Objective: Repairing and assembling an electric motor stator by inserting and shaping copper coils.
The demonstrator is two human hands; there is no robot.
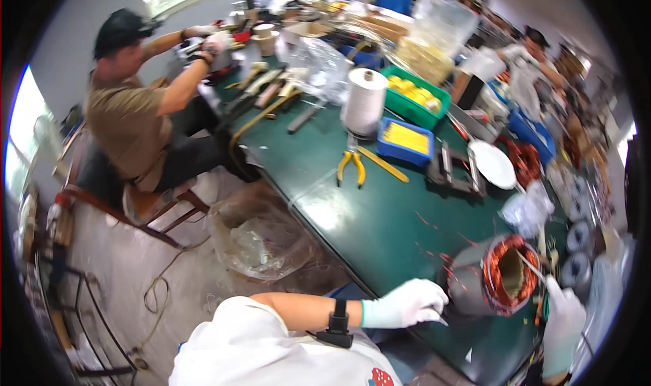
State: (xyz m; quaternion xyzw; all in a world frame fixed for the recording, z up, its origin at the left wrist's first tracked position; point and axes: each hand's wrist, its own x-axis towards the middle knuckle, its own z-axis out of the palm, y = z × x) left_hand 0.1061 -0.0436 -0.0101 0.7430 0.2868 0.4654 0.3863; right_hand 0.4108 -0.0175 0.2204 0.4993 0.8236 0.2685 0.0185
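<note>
A motor stator (468, 281), a grey metal cylinder with copper-red windings (497, 271) around its open end, lies on its side on the green table. My right hand (564, 315), in a white glove, is closed around a thin metal tool (532, 265) whose tip reaches the winding at the bore's rim. What kind of tool it is, I cannot tell. At the stator's other end is my left hand (410, 304), also gloved, its fingers curled together. A small pale tip shows below those fingers; what it belongs to is unclear. Loose red wire ends (444, 257) stick out behind the stator.
Yellow-handled pliers (351, 165), a thread cone (365, 101), a blue tray of yellow strips (407, 140), a green bin (427, 104), a metal clamp frame (456, 172) and a white plate (494, 163) stand beyond. Co-workers sit left (139, 108) and far right. A plastic bag (261, 240) is on the floor.
</note>
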